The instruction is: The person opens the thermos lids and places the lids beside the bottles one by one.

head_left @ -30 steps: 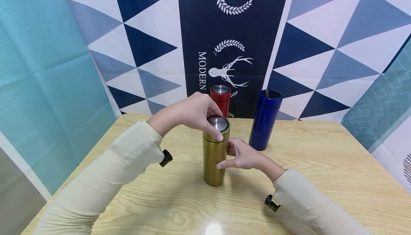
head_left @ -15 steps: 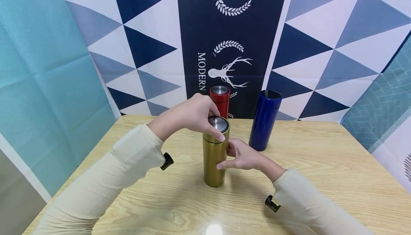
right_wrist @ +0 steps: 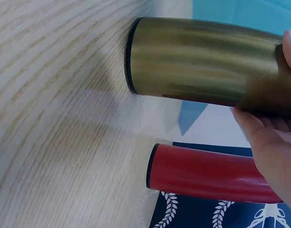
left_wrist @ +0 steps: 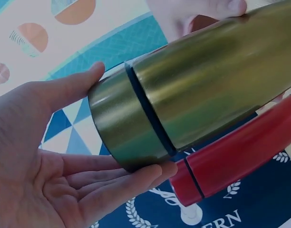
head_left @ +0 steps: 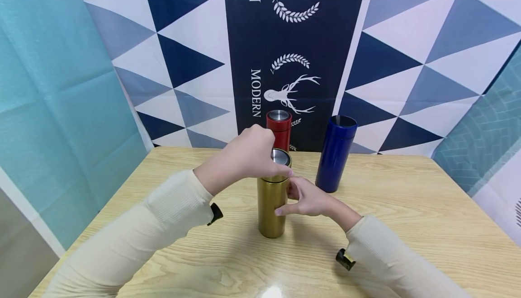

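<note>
A gold thermos (head_left: 272,207) stands upright on the table, its steel-topped lid (head_left: 280,157) in place. Over that lid is my left hand (head_left: 248,153), thumb on the near side and fingers on the far side, pinching it. The left wrist view shows a dark band between the lid (left_wrist: 119,118) and the body. Lower down, my right hand (head_left: 310,197) grips the thermos body, its thumb across the near face. In the right wrist view the black-rimmed base of the gold thermos (right_wrist: 198,59) meets the tabletop.
Behind the gold thermos stands a red thermos (head_left: 279,130), partly hidden by it and my left hand. A dark blue bottle (head_left: 336,153) stands to the right, toward the back. A patterned cloth (head_left: 195,63) hangs past the far edge of the wooden table (head_left: 390,198).
My left hand has turned at the lid, its thumb swinging to the right around the near side and the wrist shifting right and down. The right hand stays put on the body.
</note>
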The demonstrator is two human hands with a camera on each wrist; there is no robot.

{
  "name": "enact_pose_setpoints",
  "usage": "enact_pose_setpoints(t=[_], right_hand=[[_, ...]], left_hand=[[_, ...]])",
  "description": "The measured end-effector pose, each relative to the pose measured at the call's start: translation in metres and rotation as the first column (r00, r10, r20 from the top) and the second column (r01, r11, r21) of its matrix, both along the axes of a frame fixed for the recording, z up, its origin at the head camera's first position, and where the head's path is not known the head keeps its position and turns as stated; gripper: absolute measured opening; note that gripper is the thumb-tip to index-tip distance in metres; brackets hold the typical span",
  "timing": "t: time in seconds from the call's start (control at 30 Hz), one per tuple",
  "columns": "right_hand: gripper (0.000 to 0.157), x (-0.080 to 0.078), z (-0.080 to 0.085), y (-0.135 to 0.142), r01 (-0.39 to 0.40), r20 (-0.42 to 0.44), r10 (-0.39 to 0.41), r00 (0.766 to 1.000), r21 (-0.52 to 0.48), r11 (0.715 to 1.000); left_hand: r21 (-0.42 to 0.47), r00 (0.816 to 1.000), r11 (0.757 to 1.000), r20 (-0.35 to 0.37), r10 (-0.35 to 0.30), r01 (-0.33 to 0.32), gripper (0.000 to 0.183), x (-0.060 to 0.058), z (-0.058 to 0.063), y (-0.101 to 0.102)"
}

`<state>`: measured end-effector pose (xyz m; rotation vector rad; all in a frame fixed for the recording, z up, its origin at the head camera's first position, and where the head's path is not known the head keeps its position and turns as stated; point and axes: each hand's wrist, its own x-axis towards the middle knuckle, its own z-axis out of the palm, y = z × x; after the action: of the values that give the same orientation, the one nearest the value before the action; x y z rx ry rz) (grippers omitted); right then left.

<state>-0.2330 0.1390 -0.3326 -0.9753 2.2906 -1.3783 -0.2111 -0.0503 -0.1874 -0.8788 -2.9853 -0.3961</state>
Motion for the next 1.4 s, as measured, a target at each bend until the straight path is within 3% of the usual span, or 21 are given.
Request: enact_pose_setpoints(t=[0.2,0.33,0.4,0.5,0.57,0.67,0.87,1.17,1.4], right_hand=[[0.066,0.0,0.0,0.0,-0.013,-0.007,0.013,1.0,-0.008,1.0],[0.066,-0.001,0.0,0.0,-0.019,-0.006,0.019,1.0,-0.02,1.0],[0.066,-0.002,0.0,-0.001,-0.023,0.004,0.023,1.0,-0.027,0.999],[0.068,-0.002,-0.001,-0.003,-0.029,0.024,0.03,0.999,-0.037,0.999],[0.069,-0.003,-0.001,-0.003,-0.031,0.032,0.032,0.999,-0.04,0.999],[0.069,-0.002,-0.001,-0.004,-0.031,0.032,0.032,0.999,-0.036,0.999],[0.067,0.0,0.001,-0.004,-0.011,0.03,0.012,0.999,-0.012,1.0],[0.064,0.0,0.002,-0.003,-0.006,0.005,0.006,1.0,-0.012,1.0],[0.065,-0.001,0.0,-0.002,-0.014,0.01,0.015,1.0,-0.027,1.0]], left_hand=[[0.028,1.0,1.0,-0.013,-0.01,0.011,0.048,0.001,-0.004,-0.005],[0.054,0.989,0.988,0.03,-0.148,0.146,0.063,-0.014,-0.005,-0.014],[0.06,0.964,0.966,0.076,-0.255,0.251,0.067,-0.023,-0.003,-0.02],[0.099,0.91,0.925,0.167,-0.38,0.368,0.059,-0.034,-0.001,-0.026],[0.128,0.885,0.91,0.212,-0.414,0.394,0.058,-0.039,-0.001,-0.028],[0.177,0.872,0.908,0.256,-0.416,0.381,0.058,-0.044,-0.001,-0.03],[0.194,0.886,0.92,0.261,-0.383,0.341,0.057,-0.043,0.0,-0.028],[0.088,0.934,0.947,0.161,-0.32,0.309,0.054,-0.035,0.004,-0.022],[0.057,0.957,0.963,0.114,-0.268,0.263,0.05,-0.028,0.005,-0.016]])
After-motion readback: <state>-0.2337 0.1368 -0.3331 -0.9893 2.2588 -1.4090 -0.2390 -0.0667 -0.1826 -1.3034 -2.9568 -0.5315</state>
